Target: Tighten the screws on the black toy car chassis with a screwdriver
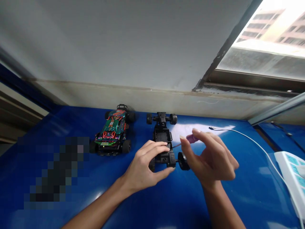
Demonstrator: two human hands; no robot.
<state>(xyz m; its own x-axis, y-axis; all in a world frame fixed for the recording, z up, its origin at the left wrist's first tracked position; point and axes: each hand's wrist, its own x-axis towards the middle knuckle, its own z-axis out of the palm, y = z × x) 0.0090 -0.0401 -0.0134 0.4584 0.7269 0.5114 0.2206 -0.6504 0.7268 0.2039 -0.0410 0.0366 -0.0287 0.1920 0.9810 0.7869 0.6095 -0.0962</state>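
A bare black toy car chassis (162, 135) lies on the blue table (166, 203), its front wheels toward the wall. My left hand (145, 167) grips the rear end of the chassis, fingers curled over it and thumb below. My right hand (211, 159) pinches a small purple piece (191, 138) between thumb and forefinger, just right of the chassis; a thin reddish wire runs from it to the chassis. A complete toy car with a green and red body shell (112, 130) stands to the left.
A white cable (252, 141) runs across the table to a white power strip (292, 173) at the right edge. A blurred dark patch (57, 171) covers part of the table at left. A wall and a window frame rise behind the table.
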